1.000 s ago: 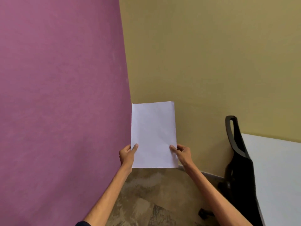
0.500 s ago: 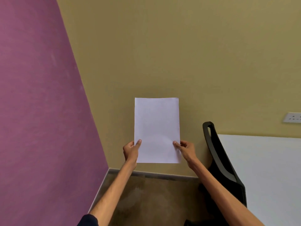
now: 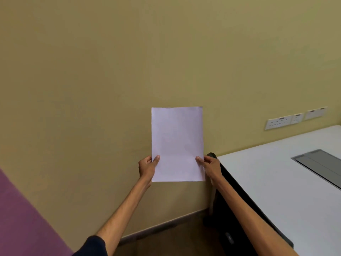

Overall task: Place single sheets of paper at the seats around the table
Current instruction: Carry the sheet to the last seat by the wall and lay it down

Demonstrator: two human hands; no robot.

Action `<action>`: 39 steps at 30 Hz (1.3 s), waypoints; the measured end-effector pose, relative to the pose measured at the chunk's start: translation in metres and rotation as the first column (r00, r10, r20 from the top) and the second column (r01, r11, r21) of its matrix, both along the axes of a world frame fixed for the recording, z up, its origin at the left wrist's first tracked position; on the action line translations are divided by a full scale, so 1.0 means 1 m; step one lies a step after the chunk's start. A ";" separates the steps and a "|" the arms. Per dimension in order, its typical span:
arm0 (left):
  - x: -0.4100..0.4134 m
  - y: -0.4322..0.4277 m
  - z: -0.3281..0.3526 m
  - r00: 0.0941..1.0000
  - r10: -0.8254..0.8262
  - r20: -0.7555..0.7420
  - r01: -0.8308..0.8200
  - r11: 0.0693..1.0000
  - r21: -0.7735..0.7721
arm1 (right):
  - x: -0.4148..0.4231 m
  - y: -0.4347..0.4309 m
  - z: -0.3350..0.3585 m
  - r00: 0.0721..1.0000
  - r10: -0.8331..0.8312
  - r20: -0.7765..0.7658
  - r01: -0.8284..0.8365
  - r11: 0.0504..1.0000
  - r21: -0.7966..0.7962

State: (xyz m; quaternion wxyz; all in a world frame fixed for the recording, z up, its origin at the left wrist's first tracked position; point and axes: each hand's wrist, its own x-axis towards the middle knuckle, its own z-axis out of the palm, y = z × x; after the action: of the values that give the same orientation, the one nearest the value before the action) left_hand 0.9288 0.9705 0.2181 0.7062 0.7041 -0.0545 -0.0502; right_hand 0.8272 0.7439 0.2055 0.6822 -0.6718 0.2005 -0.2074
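White paper (image 3: 177, 141) is held upright in front of me, in portrait, against a tan wall. My left hand (image 3: 147, 168) pinches its lower left edge and my right hand (image 3: 210, 167) pinches its lower right edge. I cannot tell whether it is one sheet or a thin stack. The white table (image 3: 273, 182) lies to the right, and a black chair (image 3: 227, 209) stands at its near left edge, partly behind my right forearm.
A grey cable hatch (image 3: 319, 163) is set into the table top at the far right. Wall sockets (image 3: 278, 122) sit above the table. A purple wall (image 3: 24, 224) fills the lower left corner; brown floor shows below.
The view has swung to the right: the purple wall has slid off to the lower left, and more of the table, its hatch and the sockets have come into sight. Both hands keep their hold.
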 end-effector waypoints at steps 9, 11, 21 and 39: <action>0.064 -0.121 -0.002 0.965 -0.264 -0.010 0.264 0.964 0.026 | -0.002 -0.077 -0.001 0.957 -0.290 0.004 0.288 0.954 0.081; 0.070 -0.154 0.001 0.945 -0.326 -0.001 0.326 0.945 0.033 | -0.007 -0.100 -0.002 0.942 -0.337 0.002 0.335 0.938 0.086; 0.081 -0.337 -0.014 0.811 -0.585 -0.011 0.576 0.796 0.186 | -0.035 -0.224 -0.027 0.801 -0.597 -0.037 0.596 0.792 0.134; 0.039 -0.539 -0.097 0.457 -0.874 -0.166 0.829 0.350 0.437 | -0.124 -0.329 -0.116 0.511 -0.784 -0.353 0.852 0.517 0.085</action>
State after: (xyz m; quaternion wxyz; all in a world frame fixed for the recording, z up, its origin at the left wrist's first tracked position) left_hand 0.9675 0.4318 0.1213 0.3844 0.7182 -0.4321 -0.3869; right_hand 0.7028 0.4147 0.0891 0.5449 -0.4259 0.6105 -0.3860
